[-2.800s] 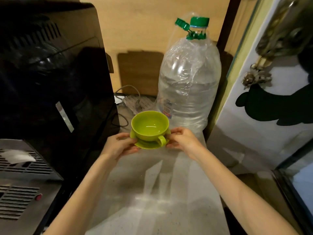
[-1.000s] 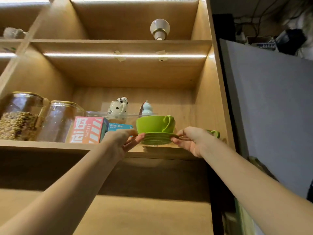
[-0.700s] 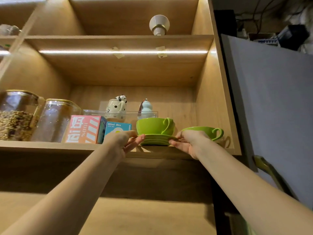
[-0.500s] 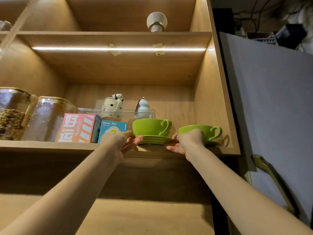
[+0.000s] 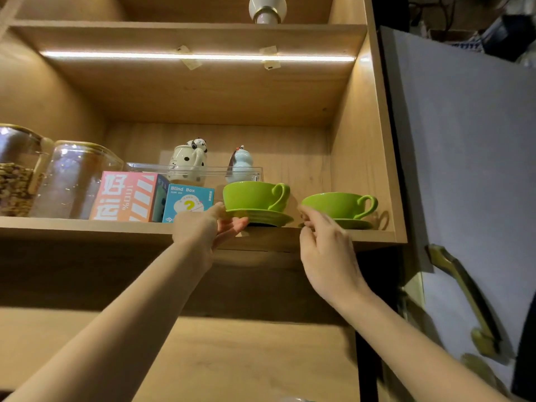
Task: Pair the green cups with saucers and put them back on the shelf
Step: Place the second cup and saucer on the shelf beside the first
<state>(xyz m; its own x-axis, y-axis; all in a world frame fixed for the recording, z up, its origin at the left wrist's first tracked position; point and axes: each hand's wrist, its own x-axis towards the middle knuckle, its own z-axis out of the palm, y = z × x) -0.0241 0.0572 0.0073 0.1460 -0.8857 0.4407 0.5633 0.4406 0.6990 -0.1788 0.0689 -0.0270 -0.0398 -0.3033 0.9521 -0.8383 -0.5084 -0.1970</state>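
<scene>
Behind the right hand [image 5: 326, 250], the far saucer [image 5: 355, 224] is half hidden.

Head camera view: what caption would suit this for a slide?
Left hand sets a green cup and saucer on the shelf.

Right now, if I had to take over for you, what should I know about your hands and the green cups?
Left hand: fingers touch the left saucer at its near rim, under the left cup; whether they grip it I cannot tell.
Right hand: off that saucer, fingers loosely curled, holding nothing, in front of the right cup.
Both cups sit on saucers on the shelf, handles to the right; the right saucer is by the side wall.
Done: both pairs are on the shelf.
Left: let go with the left hand, maybe nudge the left pair further back from the edge.
</scene>
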